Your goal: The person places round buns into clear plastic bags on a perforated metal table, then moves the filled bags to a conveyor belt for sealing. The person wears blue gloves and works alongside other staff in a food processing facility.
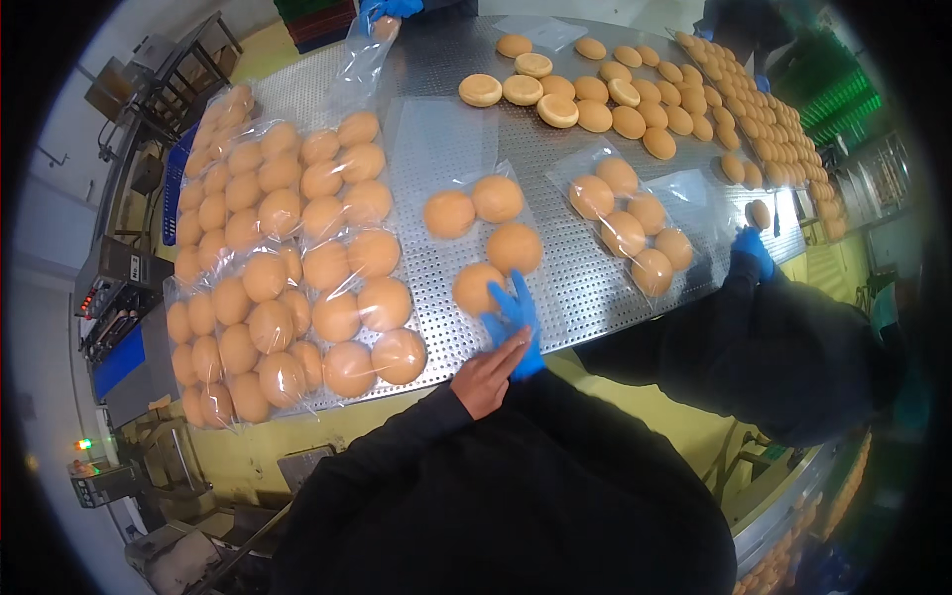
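Observation:
My right hand (518, 320), in a blue glove, has its fingers spread over the near edge of a round brown bun (474, 288). Whether the fingertips touch the bun I cannot tell. Bare and with straight fingers, my left hand (487, 374) lies across the gloved hand near its wrist. Just beyond, a few more buns (515, 248) sit by a clear plastic bag (500, 172); I cannot tell whether they are in it or on it. To the left, bagged buns (384, 303) stand in rows on the perforated metal table (439, 368).
Another bag of buns (623, 233) lies to the right, with loose buns (593, 115) beyond. A co-worker's gloved hand (755, 249) is at a bun on the right. Another gloved hand (387, 9) holds a bag at the far edge. A blue crate (177, 190) stands at the left.

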Tool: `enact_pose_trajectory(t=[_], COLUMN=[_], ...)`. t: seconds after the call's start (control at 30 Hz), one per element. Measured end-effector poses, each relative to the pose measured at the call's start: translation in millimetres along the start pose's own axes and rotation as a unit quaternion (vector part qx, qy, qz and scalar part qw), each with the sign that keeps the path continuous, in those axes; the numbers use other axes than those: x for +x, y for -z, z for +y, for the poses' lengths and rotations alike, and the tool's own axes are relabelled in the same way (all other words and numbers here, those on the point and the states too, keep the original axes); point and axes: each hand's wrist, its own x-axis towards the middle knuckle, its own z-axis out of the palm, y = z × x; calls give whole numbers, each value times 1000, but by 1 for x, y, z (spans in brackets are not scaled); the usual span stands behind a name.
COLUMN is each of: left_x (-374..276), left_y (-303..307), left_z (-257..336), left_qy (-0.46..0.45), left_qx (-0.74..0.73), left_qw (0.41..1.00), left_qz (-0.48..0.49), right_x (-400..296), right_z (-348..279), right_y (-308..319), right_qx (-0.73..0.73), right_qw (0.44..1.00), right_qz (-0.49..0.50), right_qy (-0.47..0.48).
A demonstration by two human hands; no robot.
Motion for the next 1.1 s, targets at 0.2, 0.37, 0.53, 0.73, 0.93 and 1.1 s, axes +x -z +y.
enact_pose_trajectory(t=[0.2,0.37,0.53,0.73,0.93,1.1], left_x=[20,50,69,91,86,98], left_y=[-16,-35,-76,-110,-103,-102], left_z=[-10,-27,-64,-94,-93,-82], left_qy=[14,69,126,116,193,210], left_qx=[30,33,70,127,185,195], left_qw=[999,994,986,976,961,956], left_qz=[22,74,81,130,67,59], right_x=[63,9,117,344,424,442], right_z=[4,-1,-54,105,154,180], right_y=[7,117,222,300,350,343], right_qx=[-145,-114,144,-70,-579,-373], right_qw=[986,958,906,950,791,865], right_qz=[-15,-220,-224,288,193,328], right_qy=[84,-145,-328,-95,-48,-77])
